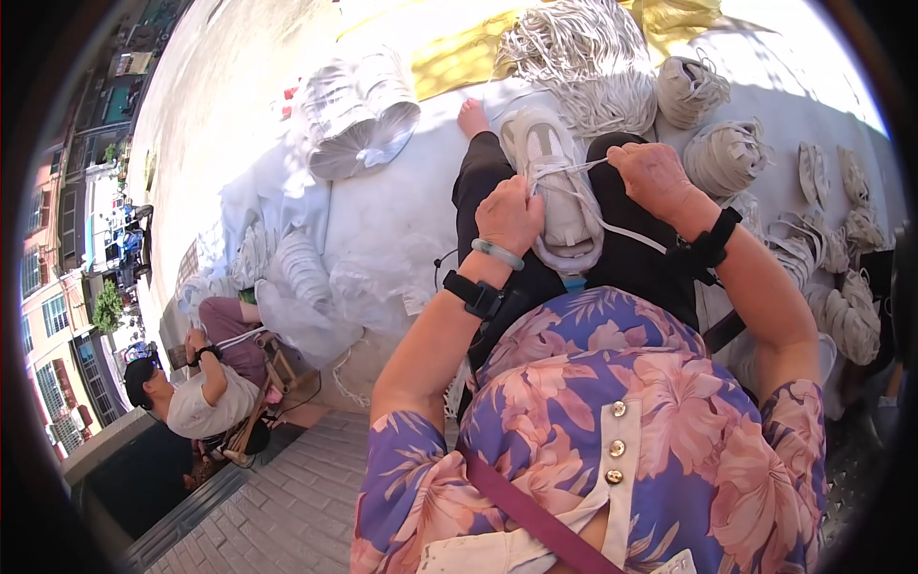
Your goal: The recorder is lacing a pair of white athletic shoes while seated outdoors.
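A white sneaker [566, 206] rests on my lap between my dark-trousered legs, its toe pointing away from me and its heel toward my body. White shoelace [574, 168] runs through the upper part of the shoe. My left hand [512, 218] is closed at the shoe's left edge, pinching the lace near the eyelets. To the right, my right hand [655, 177] grips a lace end, drawn taut across the shoe toward it. Another length of lace hangs in a curve from the shoe's right side below my right hand.
A big heap of white laces [583, 57] lies ahead on a white sheet, beside yellow sacks [449, 48]. Stacked white shoes [727, 158] stand at the right. A clear bag of shoes [359, 115] sits ahead left. Another person [215, 383] sits at the far left.
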`<state>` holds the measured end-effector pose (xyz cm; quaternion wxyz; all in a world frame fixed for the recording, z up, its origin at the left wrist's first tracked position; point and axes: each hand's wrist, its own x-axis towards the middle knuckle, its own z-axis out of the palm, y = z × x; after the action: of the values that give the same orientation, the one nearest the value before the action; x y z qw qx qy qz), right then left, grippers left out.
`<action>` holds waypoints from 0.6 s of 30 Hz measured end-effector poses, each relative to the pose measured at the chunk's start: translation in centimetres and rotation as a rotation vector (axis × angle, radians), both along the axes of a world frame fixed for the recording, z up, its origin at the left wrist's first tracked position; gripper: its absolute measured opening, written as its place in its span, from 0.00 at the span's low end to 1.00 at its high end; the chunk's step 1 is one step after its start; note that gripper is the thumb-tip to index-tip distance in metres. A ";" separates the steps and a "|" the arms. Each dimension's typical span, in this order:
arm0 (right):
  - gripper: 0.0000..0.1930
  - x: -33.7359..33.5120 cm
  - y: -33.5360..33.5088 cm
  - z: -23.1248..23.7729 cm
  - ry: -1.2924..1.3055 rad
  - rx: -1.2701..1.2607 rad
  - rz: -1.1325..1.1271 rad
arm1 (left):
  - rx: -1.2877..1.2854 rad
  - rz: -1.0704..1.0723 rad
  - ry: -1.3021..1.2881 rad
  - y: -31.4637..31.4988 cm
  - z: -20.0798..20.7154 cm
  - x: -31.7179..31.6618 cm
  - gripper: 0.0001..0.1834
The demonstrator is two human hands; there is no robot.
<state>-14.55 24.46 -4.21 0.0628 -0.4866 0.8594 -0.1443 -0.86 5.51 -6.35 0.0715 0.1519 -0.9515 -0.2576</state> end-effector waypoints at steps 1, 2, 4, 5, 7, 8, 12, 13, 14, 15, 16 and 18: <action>0.04 -0.1 0.2 0.4 0.027 -0.032 -0.023 | 0.000 -0.003 -0.001 0.1 0.3 -0.1 0.08; 0.04 0.1 0.1 0.9 0.013 0.000 0.004 | -0.015 -0.038 0.098 0.3 0.7 -0.3 0.08; 0.03 0.5 -0.2 1.2 0.000 -0.016 -0.007 | -0.030 -0.077 0.198 0.6 1.2 -0.9 0.07; 0.03 0.6 -0.3 1.3 -0.012 -0.032 -0.014 | -0.040 -0.160 0.235 0.8 1.2 -1.4 0.07; 0.03 0.4 -0.5 1.5 -0.033 -0.050 -0.058 | -0.053 -0.248 0.272 1.5 1.3 -2.3 0.07; 0.04 0.2 -0.5 1.5 -0.054 -0.067 -0.098 | -0.072 -0.269 0.184 2.0 1.3 -2.7 0.07; 0.05 -0.4 -0.9 0.5 -0.174 -0.106 -0.196 | -0.154 -0.240 -0.039 2.9 0.8 -4.2 0.08; 0.07 -0.3 -1.0 0.4 -0.294 -0.177 -0.211 | -0.156 -0.249 -0.042 3.0 0.8 -4.4 0.08; 0.09 -0.2 -1.1 0.2 -0.414 -0.250 -0.225 | -0.142 -0.224 -0.045 2.9 0.9 -4.4 0.08; 0.09 0.0 -1.2 -0.2 -0.418 -0.254 -0.233 | -0.127 -0.198 -0.049 2.9 0.9 -4.5 0.08; 0.12 0.5 -1.5 -0.3 -0.509 -0.232 -0.236 | -0.131 -0.204 -0.054 2.8 1.0 -4.2 0.08; 0.20 1.1 -1.7 -0.3 -0.626 -0.148 -0.259 | -0.119 -0.198 -0.105 2.6 1.3 -3.6 0.08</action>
<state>-13.40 22.78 -4.55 0.2689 -0.3087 0.8403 -0.3553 -4.41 8.12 -5.05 0.0047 0.0659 -0.9779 -0.1984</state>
